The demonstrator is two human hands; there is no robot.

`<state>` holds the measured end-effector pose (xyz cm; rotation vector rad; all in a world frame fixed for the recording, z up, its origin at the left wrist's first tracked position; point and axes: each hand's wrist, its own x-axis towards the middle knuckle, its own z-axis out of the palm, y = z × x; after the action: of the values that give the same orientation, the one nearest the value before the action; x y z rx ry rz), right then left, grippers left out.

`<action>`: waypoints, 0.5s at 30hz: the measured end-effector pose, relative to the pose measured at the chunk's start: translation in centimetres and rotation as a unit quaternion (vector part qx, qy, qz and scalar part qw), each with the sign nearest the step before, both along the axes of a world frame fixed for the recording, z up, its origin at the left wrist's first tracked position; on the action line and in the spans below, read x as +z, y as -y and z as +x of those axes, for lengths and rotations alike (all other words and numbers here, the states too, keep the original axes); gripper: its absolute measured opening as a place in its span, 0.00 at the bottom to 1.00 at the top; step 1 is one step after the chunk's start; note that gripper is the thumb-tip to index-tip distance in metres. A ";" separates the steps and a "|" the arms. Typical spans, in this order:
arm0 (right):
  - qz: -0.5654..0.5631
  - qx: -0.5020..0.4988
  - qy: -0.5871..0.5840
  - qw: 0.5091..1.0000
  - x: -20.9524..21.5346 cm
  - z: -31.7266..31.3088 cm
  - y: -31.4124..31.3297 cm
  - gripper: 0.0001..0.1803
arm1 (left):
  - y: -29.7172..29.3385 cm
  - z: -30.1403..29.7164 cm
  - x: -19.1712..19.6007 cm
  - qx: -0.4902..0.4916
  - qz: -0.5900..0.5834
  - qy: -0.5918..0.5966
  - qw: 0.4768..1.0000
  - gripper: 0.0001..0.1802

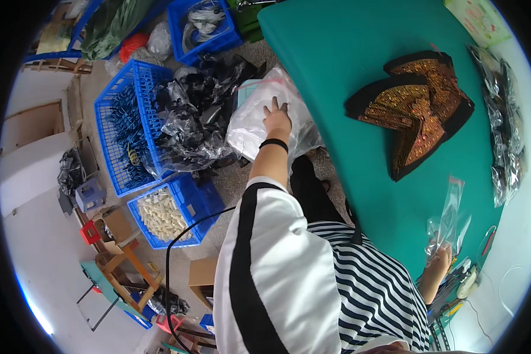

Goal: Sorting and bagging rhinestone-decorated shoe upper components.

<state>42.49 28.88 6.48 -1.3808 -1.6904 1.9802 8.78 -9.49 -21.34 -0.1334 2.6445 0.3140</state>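
Clock reference: centre of the head view, twelve at its top edge.
Left hand [277, 123]: at twelve o'clock, open, palm down, fingers spread over the plastic bag; whether the fingertips press into it cannot be told. A dark wristband [274, 143] circles the wrist.
Plastic bag [251, 128]: large, translucent whitish, crumpled, directly under the left hand and just beside the table's edge.
Right hand [439, 257]: at four o'clock, closed, fingers gripping the lower end of the clear sleeve.
Clear sleeve [452, 206]: narrow, transparent, with a reddish strip at its upper end; it points toward twelve from the right hand, over the table.
Table [336, 53]: green top, reaching from twelve round to four o'clock.
Sequinned piece [416, 109]: at two o'clock on the table, copper-coloured, fan-shaped sections with black borders, well apart from both hands.
Packages [501, 135]: dark contents in clear wrapping, between two and three o'clock, along the table's far side.
Black plastic [197, 118]: crumpled heap between ten and eleven o'clock, near the left hand.
Tall blue crate [109, 141]: toward ten o'clock, loaded with dark blue items.
Low blue crate [197, 203]: at eight o'clock, holding pale, short pieces.
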 end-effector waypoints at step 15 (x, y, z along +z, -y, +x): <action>-0.024 0.011 0.021 0.999 0.1 -5.1 -0.5 0.21 | 5.6 -8.3 -9.8 -0.084 0.047 0.316 0.944 0.50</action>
<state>37.37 29.34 6.57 -1.4357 -1.6925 2.0305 0.50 -15.10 -31.10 0.0224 1.9837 0.2805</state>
